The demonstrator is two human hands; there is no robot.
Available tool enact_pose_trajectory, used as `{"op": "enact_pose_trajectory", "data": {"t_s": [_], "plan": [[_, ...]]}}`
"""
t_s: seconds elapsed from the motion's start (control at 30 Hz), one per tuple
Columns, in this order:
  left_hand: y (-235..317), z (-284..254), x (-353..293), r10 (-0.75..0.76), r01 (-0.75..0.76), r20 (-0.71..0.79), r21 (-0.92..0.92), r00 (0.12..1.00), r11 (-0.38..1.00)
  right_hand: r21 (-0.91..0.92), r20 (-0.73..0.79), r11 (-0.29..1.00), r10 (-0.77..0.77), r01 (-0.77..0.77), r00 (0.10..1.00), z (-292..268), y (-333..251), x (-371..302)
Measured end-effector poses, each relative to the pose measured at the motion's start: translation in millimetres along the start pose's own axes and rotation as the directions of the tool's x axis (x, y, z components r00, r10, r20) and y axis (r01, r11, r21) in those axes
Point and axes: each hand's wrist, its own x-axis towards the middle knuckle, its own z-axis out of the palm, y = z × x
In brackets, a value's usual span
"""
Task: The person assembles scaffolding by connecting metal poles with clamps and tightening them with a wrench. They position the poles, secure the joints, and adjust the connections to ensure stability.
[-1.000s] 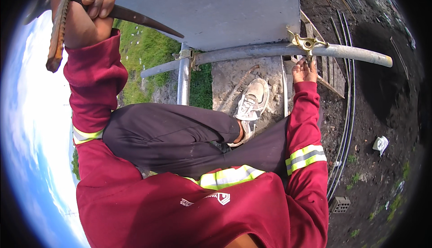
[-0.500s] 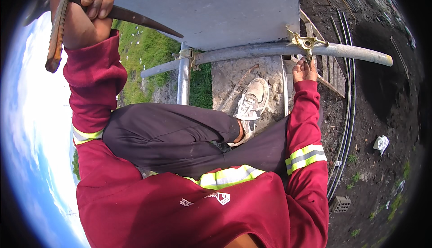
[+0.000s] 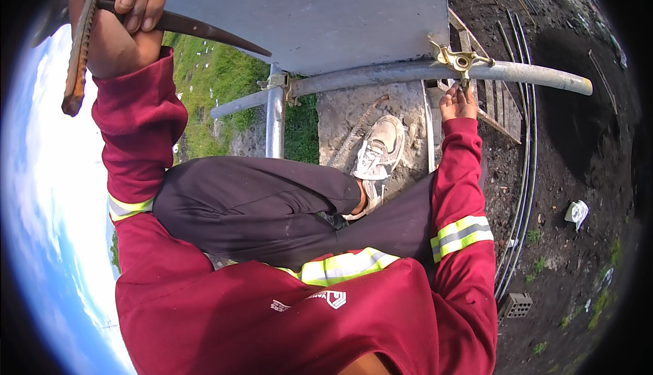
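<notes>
Head view: far left, the left hand [image 3: 126,28] clenches a tapered metal bar [image 3: 211,33], likely heavy, stiff. Far right, the right hand [image 3: 459,106] is just below a brass-coloured wing nut [image 3: 460,61] at the galvanised pipe [image 3: 367,76]; I cannot tell its grip. Hard metal, probably best held by its wings [image 3: 439,50].

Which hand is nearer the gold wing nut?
Right: the right hand is just below the gold wing nut in the picture; the left hand is far to its left.

1. concrete ledge [image 3: 331,120] beneath the grey pipe [image 3: 381,74]: a pale shoe [image 3: 379,147] stands on it, on the pipe's near side.
2. dark soil [image 3: 554,246] under the pipe's right end: long rods [image 3: 534,120] cross beneath the pipe; white scrap [image 3: 577,213] and perforated block [image 3: 519,305] on its near side.
</notes>
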Motion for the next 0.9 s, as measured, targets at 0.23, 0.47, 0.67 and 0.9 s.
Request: {"op": "enact_pose_trajectory", "data": {"t_s": [0.23,0.47,0.67,0.9], "plan": [[-0.3,-1.8,0.5,-0.003,0.003,0.012,-0.012,1.0,1.0,-0.021,-0.023,1.0,-0.005,0.005,1.0,0.4,0.7,0.3],[-0.5,-1.9,0.8,0.0,0.0,0.005,-0.006,1.0,1.0,-0.033,-0.026,0.999,-0.005,0.004,1.0,2.1,0.6,-3.2],[-0.7,-0.4,0.5,-0.002,0.002,0.007,-0.003,1.0,1.0,-0.046,-0.075,0.999,-0.018,0.015,0.997,4.7,1.3,-6.4],[-0.8,-1.8,0.9,0.001,-0.001,0.014,-0.008,1.0,1.0,-0.037,-0.152,0.999,-0.022,0.017,0.988,3.2,1.5,-6.3]]}}
